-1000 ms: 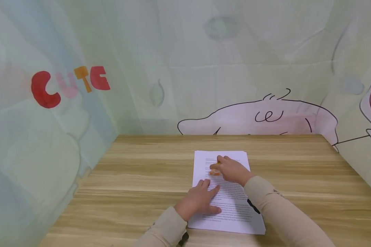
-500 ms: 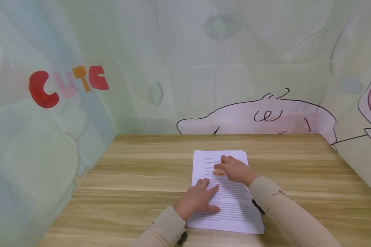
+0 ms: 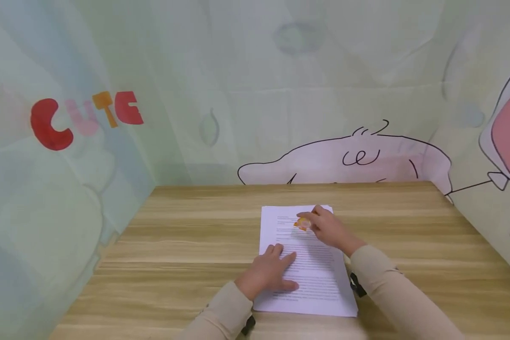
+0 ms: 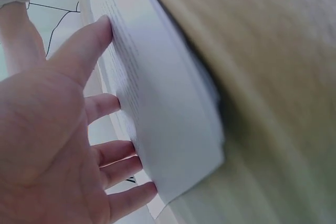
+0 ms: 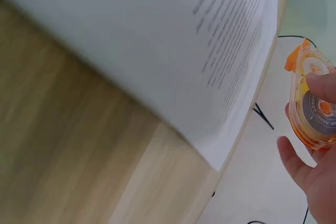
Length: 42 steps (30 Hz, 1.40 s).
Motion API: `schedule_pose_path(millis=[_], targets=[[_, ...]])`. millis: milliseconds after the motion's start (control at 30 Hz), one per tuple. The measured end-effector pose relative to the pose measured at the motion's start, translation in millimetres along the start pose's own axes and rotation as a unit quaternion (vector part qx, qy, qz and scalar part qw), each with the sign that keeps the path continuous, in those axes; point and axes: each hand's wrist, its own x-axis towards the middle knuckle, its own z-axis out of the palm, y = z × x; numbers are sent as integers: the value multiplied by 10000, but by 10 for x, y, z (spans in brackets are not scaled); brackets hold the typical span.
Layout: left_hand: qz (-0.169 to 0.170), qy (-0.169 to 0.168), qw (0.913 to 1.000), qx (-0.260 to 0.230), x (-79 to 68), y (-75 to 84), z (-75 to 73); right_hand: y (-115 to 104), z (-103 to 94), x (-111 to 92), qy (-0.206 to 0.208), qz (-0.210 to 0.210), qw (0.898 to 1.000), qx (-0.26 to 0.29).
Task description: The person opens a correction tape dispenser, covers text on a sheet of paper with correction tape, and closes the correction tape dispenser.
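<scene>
While the orange tape dispenser (image 5: 314, 116) is over the upper half of the printed paper stack (image 3: 313, 267), the right hand (image 3: 330, 230) grips it between thumb and fingers. On the stack's lower left rests the left hand (image 3: 267, 271), fingers spread apart. Beneath the stack is the wooden table (image 3: 187, 245); behind it, a cartoon backdrop (image 3: 238, 118).

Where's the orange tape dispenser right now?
In the head view, the orange tape dispenser is in the right hand, over the upper part of the printed paper, beyond the left hand.
</scene>
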Motion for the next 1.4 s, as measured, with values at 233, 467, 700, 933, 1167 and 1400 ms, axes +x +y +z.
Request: schedule_pose_path(millis=[233, 467, 700, 933, 1167, 1400], targets=[[-22, 91, 9997, -209, -3, -32, -6, 113, -64, -105, -259, 579, 9980, -45], [-117, -88, 9990, -427, -34, 0, -18, 234, -146, -216, -401, 822, 9958, 101], [-53, 7, 9999, -156, -47, 6, 2, 262, -166, -276, -445, 316, 9982, -240], [-79, -121, 9993, -342, -31, -2, 21, 280, -129, -316, -600, 218, 9969, -463], [-33, -17, 9993, -359, -48, 6, 6, 261, -122, -345, -644, 106, 9957, -652], [16, -7, 9994, -360, -58, 14, -15, 191, -51, -322, -496, -115, 9965, -660]])
